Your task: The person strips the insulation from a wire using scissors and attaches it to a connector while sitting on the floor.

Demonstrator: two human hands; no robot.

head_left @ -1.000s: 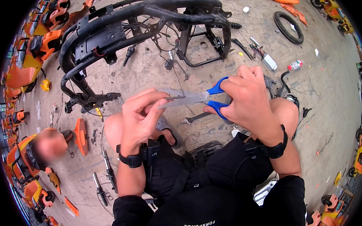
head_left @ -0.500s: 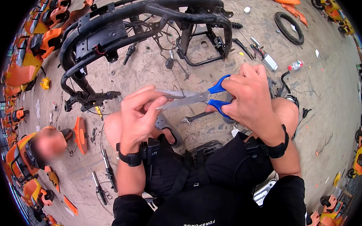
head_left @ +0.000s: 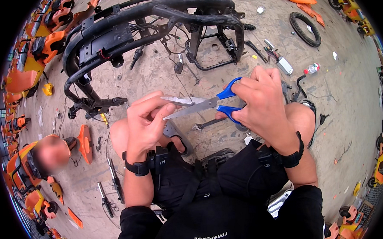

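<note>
My right hand (head_left: 265,101) grips scissors (head_left: 207,104) by their blue handles, the blades spread apart and aimed left toward my other hand. With closed fingertips, my left hand (head_left: 143,119) pinches a thin dark wire (head_left: 184,104). This wire reaches in between the blades and bends near its end; whether the blades touch it I cannot tell. Both hands are raised above my lap, over the floor between my knees. Beyond them stands a bare black tubular vehicle frame (head_left: 179,15) with loose cables hanging from it.
To the right lie a black tyre (head_left: 305,29), a silver box with wires (head_left: 283,65) and a plastic bottle (head_left: 312,68). An orange panel (head_left: 85,144) and black-and-silver rods (head_left: 115,180) are on the floor at left. Orange vehicles (head_left: 22,80) line the left side.
The scissors have stopped blurring and their tips sit slightly lower and farther left. Both hands keep their grips, almost in the same place.
</note>
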